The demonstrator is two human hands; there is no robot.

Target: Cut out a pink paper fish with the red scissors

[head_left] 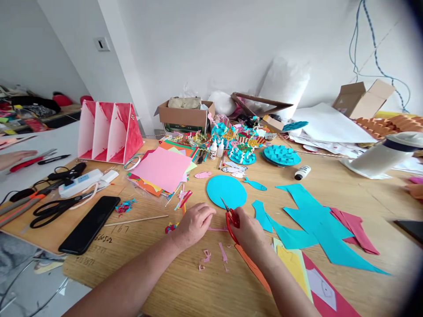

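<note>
My right hand (246,233) grips a pair of scissors (232,219) with red handles, its narrow blades pointing away over the near edge of a blue paper circle (226,190). Just left of the scissors, my left hand (194,224) has its fingers curled together; whatever may be between them is hidden. Small pink paper scraps (223,252) lie in front of the hands. An orange paper strip (253,266) lies partly under my right forearm. Beyond the circle are a blue paper fish (256,184) and a pink paper fish (202,175).
Blue paper offcuts (317,220) spread at the right. A stack of coloured paper (161,169), a black phone (90,225) and black scissors (62,207) lie left. Behind stand glue bottles (213,150) and decorated blue discs (281,155). Another person's hand (16,158) shows far left.
</note>
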